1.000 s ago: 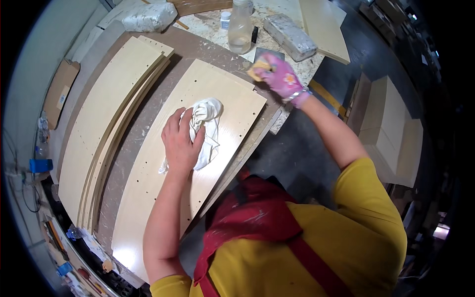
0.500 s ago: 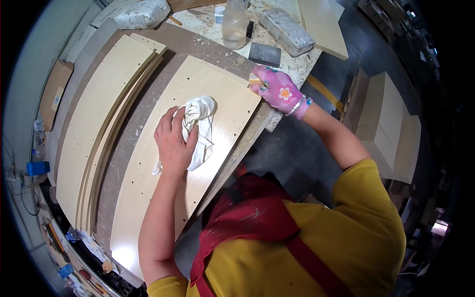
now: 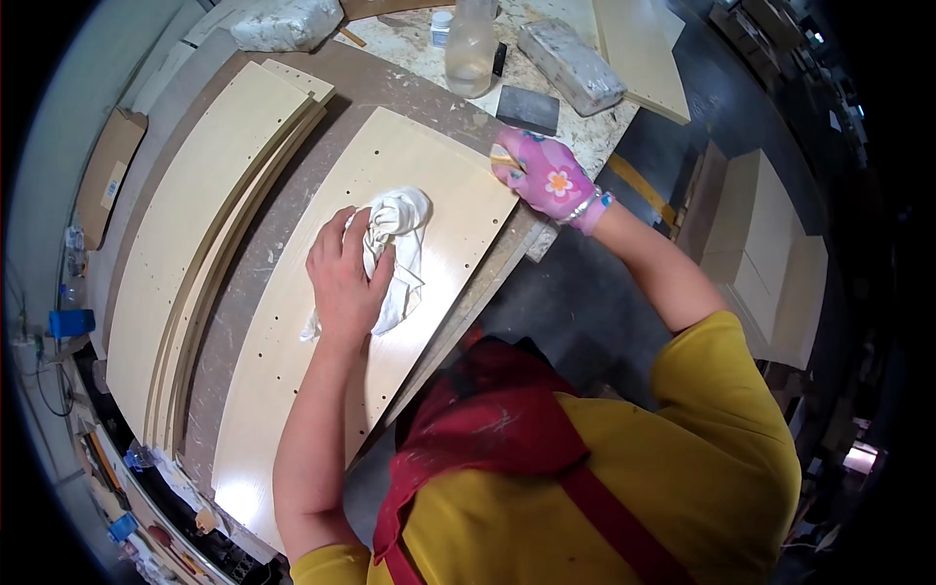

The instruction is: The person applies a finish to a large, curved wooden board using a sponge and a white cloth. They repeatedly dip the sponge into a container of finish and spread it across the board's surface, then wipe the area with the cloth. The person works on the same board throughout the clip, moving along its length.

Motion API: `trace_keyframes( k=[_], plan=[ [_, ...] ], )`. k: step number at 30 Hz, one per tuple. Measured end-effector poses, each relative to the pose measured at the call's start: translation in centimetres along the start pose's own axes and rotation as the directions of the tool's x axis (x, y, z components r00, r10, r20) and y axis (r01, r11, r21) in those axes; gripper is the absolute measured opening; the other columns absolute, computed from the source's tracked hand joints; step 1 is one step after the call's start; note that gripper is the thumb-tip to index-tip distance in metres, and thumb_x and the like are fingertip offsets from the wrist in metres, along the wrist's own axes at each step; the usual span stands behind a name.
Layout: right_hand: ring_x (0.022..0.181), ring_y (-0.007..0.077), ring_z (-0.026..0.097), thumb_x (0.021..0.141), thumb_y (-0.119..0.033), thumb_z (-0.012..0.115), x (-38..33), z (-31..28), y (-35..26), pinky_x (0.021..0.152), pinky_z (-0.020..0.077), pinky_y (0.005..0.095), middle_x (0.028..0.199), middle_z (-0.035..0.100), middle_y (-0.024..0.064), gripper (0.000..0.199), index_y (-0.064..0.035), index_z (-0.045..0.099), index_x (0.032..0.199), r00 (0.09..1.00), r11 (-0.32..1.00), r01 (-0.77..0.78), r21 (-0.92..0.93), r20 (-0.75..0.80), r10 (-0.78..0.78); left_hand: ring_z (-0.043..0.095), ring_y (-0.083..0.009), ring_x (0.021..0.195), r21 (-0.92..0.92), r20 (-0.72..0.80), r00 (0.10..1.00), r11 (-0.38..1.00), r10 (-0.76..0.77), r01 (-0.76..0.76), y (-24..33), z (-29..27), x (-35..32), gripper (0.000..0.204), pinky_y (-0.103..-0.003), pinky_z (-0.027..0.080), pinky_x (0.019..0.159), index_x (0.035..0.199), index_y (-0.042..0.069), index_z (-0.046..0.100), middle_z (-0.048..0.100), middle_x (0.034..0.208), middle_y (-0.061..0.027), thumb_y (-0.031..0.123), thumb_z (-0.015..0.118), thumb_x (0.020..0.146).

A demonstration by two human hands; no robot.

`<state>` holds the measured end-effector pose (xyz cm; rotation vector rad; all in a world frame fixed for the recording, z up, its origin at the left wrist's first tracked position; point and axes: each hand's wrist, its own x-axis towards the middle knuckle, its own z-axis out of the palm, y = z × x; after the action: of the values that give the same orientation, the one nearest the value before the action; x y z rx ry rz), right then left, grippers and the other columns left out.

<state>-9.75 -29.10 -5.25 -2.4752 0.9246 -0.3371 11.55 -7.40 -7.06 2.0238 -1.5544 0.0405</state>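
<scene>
A pale curved wooden panel (image 3: 312, 253) with small dark holes lies flat on the workbench in front of me. My left hand (image 3: 346, 273), bare, is closed over a bunched white cloth (image 3: 402, 229) and presses it on the panel's middle. At the panel's far right corner is my right hand (image 3: 549, 175) in a pink flowered glove. Its fingers are curled around a small yellowish-tan piece (image 3: 502, 158) against the edge; the glove hides most of it, so its kind is unclear.
Stacked curved panels (image 3: 195, 224) lie to the left. Beyond stand a translucent bottle (image 3: 470, 58), a small white jar (image 3: 441, 29), a grey block (image 3: 527, 109) and a wrapped bundle (image 3: 571, 66). Cardboard-coloured boards (image 3: 756, 244) stand at right, off the bench.
The whole view has shifted slightly. Both hands keep nearly the same places on the panel, the left one still on the cloth, the right one still at the corner.
</scene>
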Motion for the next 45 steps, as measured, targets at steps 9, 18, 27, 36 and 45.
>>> trace_keyframes(
  k=[9,18,27,36,45],
  plan=[
    [0.090,0.0425,0.062,0.088,-0.036,0.061,1.0,-1.4,-0.1,0.075,0.0486,0.0465,0.097,0.064,0.0235,0.041,-0.0042,0.054,0.114,0.999,0.998,0.004,0.058,-0.054,0.000,0.050,-0.0335,0.119,-0.007,0.021,1.000,1.000,-0.015,0.015,0.0,0.0,0.1,0.049,-0.043,0.036,0.099,0.126,0.007,0.054,0.052,0.129,-0.0144,0.022,0.068,0.081],
    [0.085,0.0419,0.062,0.089,-0.033,0.060,3.1,1.3,-0.8,0.073,0.0489,0.0451,0.093,0.064,0.0236,0.037,-0.0045,0.054,0.113,0.998,0.995,0.052,0.085,-0.039,-0.048,0.050,-0.0314,0.116,0.002,-0.002,1.000,1.000,-0.007,0.007,-0.2,0.4,0.1,0.048,-0.043,0.036,0.098,0.125,0.010,0.056,0.052,0.127,-0.0125,0.025,0.068,0.081],
    [0.080,0.0395,0.064,0.089,-0.029,0.060,3.5,2.2,-0.2,0.070,0.0488,0.0449,0.084,0.064,0.0213,0.036,-0.0036,0.053,0.113,0.996,0.996,0.071,0.057,-0.062,-0.068,0.050,-0.0327,0.118,-0.010,0.010,1.000,1.000,-0.021,0.021,-0.2,0.0,0.0,0.048,-0.043,0.036,0.099,0.125,0.008,0.055,0.052,0.129,-0.0134,0.023,0.068,0.081],
    [0.082,0.0316,0.067,0.088,-0.028,0.064,8.1,0.7,-0.4,0.072,0.0529,0.0397,0.096,0.067,0.0174,0.036,-0.0033,0.054,0.113,0.935,0.998,0.050,0.035,-0.352,-0.035,0.049,-0.0318,0.118,-0.028,0.017,1.000,0.999,-0.019,0.019,-0.1,0.1,0.4,0.047,-0.044,0.034,0.100,0.125,0.010,0.056,0.052,0.128,-0.0128,0.025,0.067,0.082],
    [0.100,0.0152,0.057,0.081,-0.009,0.062,-7.2,0.7,-1.8,0.090,0.0446,0.0290,0.103,0.059,0.0073,0.035,0.0017,0.055,0.113,0.983,0.065,-0.181,0.981,0.179,0.033,0.047,-0.0327,0.121,-0.128,0.118,0.974,0.976,0.192,-0.177,2.7,2.5,4.4,0.046,-0.046,0.034,0.101,0.123,0.009,0.056,0.052,0.128,-0.0125,0.022,0.068,0.081]
  ],
)
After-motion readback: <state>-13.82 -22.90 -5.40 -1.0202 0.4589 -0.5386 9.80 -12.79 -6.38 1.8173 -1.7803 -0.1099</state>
